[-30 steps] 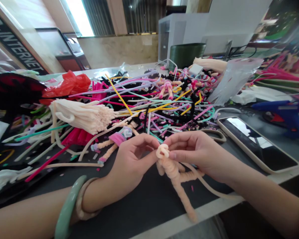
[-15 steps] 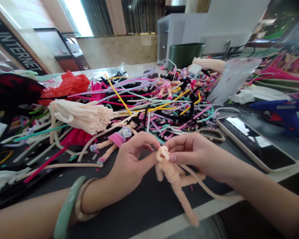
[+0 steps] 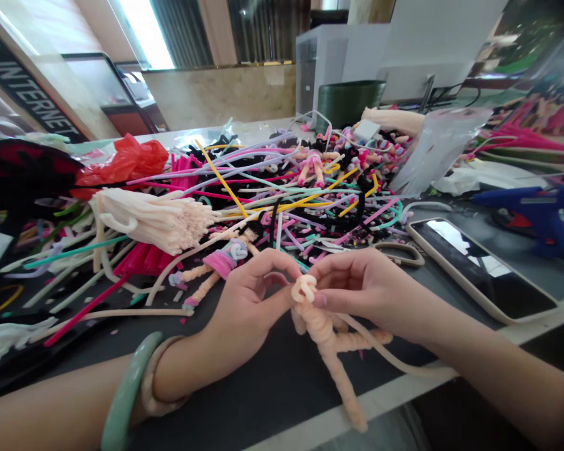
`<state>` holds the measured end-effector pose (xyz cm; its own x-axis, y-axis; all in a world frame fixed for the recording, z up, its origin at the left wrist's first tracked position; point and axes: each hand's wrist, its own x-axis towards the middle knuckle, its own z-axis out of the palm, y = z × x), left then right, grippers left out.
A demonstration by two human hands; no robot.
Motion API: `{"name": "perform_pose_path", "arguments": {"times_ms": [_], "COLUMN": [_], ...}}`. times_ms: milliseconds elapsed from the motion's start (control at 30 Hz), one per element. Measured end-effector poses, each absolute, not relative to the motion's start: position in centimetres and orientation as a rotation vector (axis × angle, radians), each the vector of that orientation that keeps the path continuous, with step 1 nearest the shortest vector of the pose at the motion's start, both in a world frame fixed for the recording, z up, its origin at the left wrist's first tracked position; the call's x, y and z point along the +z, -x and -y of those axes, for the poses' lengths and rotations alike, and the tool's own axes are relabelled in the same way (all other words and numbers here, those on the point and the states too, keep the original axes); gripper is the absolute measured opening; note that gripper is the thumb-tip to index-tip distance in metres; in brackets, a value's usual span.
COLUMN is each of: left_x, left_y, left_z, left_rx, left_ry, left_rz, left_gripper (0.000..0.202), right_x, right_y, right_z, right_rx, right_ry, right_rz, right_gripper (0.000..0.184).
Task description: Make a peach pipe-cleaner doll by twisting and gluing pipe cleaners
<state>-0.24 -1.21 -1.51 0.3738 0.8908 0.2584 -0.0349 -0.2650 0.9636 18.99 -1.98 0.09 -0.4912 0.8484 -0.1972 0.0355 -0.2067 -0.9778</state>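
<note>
1. The peach pipe-cleaner doll (image 3: 322, 332) was held just above the counter (image 3: 263, 382), with its looped head uppermost and its legs angled down toward the counter's edge.
2. It looked light, soft and bendy, likely to deform under a hard squeeze; the thick twisted body seemed the surest place to take hold.
3. The left hand (image 3: 244, 307) and right hand (image 3: 371, 294) were together, pinching the doll near its head, and a long loose pipe cleaner (image 3: 395, 358) trailed rightward.
4. Beyond lay a pink-skirted doll (image 3: 220, 263), a peach pipe-cleaner bundle (image 3: 155, 219) and a colorful pipe-cleaner heap (image 3: 282, 194); a phone (image 3: 479, 263) and a blue glue gun (image 3: 540, 213) sat rightward.
</note>
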Motion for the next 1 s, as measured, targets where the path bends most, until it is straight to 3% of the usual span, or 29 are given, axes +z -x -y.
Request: {"name": "perform_pose_path", "arguments": {"times_ms": [267, 1000], "left_x": [-1.06, -1.60], "left_y": [-0.02, 0.24], "left_z": [1.16, 0.94], "left_rx": [1.030, 1.012], "left_ry": [-1.415, -1.319], "left_rz": [-0.782, -0.712], "left_gripper": [0.010, 0.009], "right_x": [0.41, 0.71], "right_y": [-18.81, -18.74], "right_z": [2.42, 2.74], "right_rx": [1.175, 0.690], "right_ry": [1.176, 1.178], "right_rz": [1.792, 1.982], "right_gripper": [0.015, 0.010]}}
